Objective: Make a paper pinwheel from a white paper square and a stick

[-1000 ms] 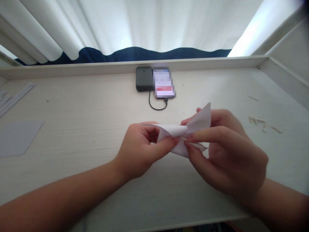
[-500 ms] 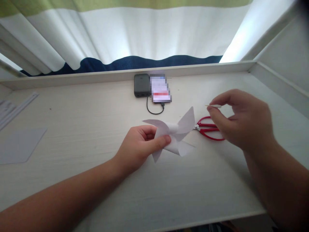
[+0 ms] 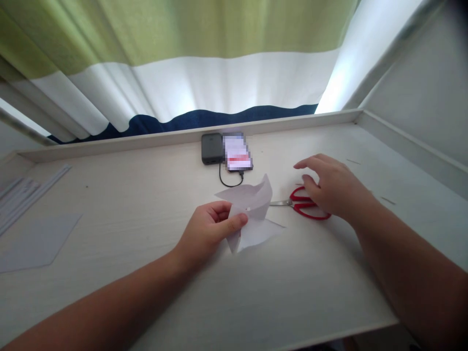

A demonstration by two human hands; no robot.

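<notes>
A white paper pinwheel point(image 3: 256, 197) is pinched between the thumb and fingers of my left hand point(image 3: 214, 226). Its blades stand partly unfurled, and a small hole or mark shows near the middle. My right hand point(image 3: 329, 183) hovers over the handles of red-handled scissors point(image 3: 310, 209), thumb and forefinger apart, with nothing visible between them. The scissors lie on the table, their blades pointing toward the pinwheel, which hides the tips. A thin stick point(image 3: 298, 184) pokes out beside my right thumb, seemingly on the table.
Two thin sticks, one farther back point(image 3: 353, 161) and one nearer point(image 3: 388, 200), lie at the right. A black power bank point(image 3: 212, 148) is cabled to a blurred phone point(image 3: 237, 152) at the back. Paper sheets point(image 3: 40, 241) lie left. A raised ledge point(image 3: 146, 144) and curtain bound the table.
My right hand has let go of the small pale pointed thing it pinched, and its fingers have parted. The pinwheel has turned and its blades have loosened. The view has tilted up.
</notes>
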